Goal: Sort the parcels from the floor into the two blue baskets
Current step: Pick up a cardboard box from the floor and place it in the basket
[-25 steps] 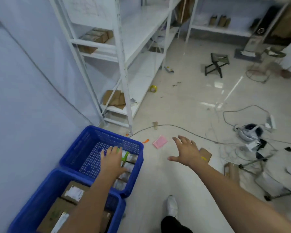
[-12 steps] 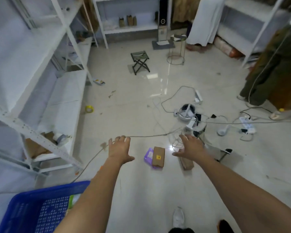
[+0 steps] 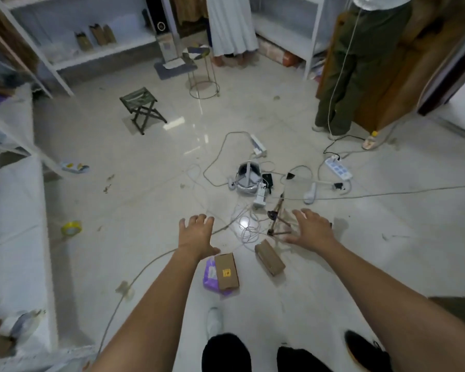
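Two brown cardboard parcels lie on the pale floor in front of me. One brown box (image 3: 226,271) rests partly on a purple soft parcel (image 3: 209,275). The other brown box (image 3: 269,257) lies a little to its right, at an angle. My left hand (image 3: 198,234) hovers above and just left of the first box, fingers spread, holding nothing. My right hand (image 3: 310,230) hovers above and to the right of the second box, fingers spread and empty. The blue baskets are out of view.
Tangled cables (image 3: 249,226), a headset (image 3: 247,178), power strips (image 3: 338,169) and a small tripod (image 3: 277,221) lie just beyond the parcels. White shelving (image 3: 14,210) runs along the left. A folding stool (image 3: 141,107), a tape roll (image 3: 71,228) and a standing person (image 3: 344,76) are farther off.
The view has turned right and away from the blue baskets, which have left the frame. Both empty hands have come forward over the parcels on the floor.
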Tool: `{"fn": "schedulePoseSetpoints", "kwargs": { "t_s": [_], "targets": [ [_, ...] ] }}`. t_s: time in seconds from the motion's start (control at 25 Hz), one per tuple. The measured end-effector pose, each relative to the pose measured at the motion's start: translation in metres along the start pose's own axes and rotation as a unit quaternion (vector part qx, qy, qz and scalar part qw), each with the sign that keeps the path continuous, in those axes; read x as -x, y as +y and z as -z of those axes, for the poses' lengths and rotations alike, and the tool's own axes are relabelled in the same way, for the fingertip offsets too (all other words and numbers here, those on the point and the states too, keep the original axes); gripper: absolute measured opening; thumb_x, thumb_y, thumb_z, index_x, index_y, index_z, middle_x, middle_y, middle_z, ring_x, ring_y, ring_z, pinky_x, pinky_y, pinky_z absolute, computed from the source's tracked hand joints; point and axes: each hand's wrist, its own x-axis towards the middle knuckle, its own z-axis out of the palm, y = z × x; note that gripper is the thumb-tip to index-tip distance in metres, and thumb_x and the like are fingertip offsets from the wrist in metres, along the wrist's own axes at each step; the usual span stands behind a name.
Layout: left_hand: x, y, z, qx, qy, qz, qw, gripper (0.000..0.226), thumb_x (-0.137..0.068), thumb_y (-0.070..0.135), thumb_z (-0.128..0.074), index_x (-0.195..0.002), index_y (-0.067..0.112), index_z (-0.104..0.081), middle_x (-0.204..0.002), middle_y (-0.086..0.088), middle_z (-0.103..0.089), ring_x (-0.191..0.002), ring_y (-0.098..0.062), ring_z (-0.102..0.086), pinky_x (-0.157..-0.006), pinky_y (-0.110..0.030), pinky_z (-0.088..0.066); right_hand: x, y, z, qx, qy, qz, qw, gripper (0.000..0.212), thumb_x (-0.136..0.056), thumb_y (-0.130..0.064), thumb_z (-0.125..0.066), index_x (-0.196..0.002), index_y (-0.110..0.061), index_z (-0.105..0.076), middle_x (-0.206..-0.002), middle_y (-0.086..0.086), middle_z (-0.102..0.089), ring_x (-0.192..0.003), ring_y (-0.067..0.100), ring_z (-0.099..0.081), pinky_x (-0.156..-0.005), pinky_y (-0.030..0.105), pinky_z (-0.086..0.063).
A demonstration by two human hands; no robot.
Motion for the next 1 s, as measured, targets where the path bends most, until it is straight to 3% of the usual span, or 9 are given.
{"fn": "schedulePoseSetpoints", "kwargs": {
  "t_s": [0.24, 0.52, 0.72, 1.0],
  "targets": [
    [-0.120, 0.012, 0.000, -0.026, -0.023, -0.153, 0.988, 0.089, -0.071, 0.056, -0.073, -0.142, 0.021, -0.032, -0.149, -0.004, -0.034, -0.139, -0.026, -0.029, -0.113, -0.050, -0.017, -0.008, 0.021, -0.034, -0.097, -0.005, -0.167, 0.981, 0.095, -0.075, -0.073, -0.061, -0.150, -0.025, -0.029, -0.154, 0.005, -0.032, -0.135, 0.027, -0.038, -0.103, 0.041, -0.040],
    [-0.234, 0.062, -0.077, -0.063, -0.096, -0.236, 0.965, 0.090, -0.070, 0.058, -0.072, -0.142, 0.022, -0.033, -0.147, -0.002, -0.037, -0.137, -0.025, -0.032, -0.112, -0.049, -0.020, -0.038, 0.057, -0.133, -0.210, -0.068, -0.276, 0.936, 0.097, -0.077, -0.073, -0.059, -0.153, -0.024, -0.022, -0.158, 0.007, -0.024, -0.141, 0.027, -0.029, -0.110, 0.042, -0.034],
    [-0.317, 0.115, -0.207, -0.078, -0.146, -0.239, 0.957, 0.087, -0.074, 0.057, -0.068, -0.144, 0.021, -0.030, -0.148, -0.002, -0.034, -0.137, -0.025, -0.030, -0.113, -0.049, -0.019, -0.115, 0.097, -0.257, -0.308, -0.126, -0.308, 0.891, 0.099, -0.076, -0.071, -0.062, -0.153, -0.025, -0.020, -0.157, 0.005, -0.021, -0.139, 0.028, -0.031, -0.109, 0.044, -0.037],
    [-0.385, 0.140, -0.403, -0.117, -0.204, -0.246, 0.940, 0.090, -0.080, 0.056, -0.063, -0.149, 0.021, -0.018, -0.154, -0.002, -0.023, -0.142, -0.024, -0.022, -0.116, -0.045, -0.016, -0.205, 0.130, -0.420, -0.305, -0.187, -0.325, 0.875, 0.100, -0.078, -0.067, -0.064, -0.154, -0.024, -0.016, -0.156, 0.005, -0.022, -0.139, 0.025, -0.033, -0.108, 0.040, -0.038]
  ]
}}
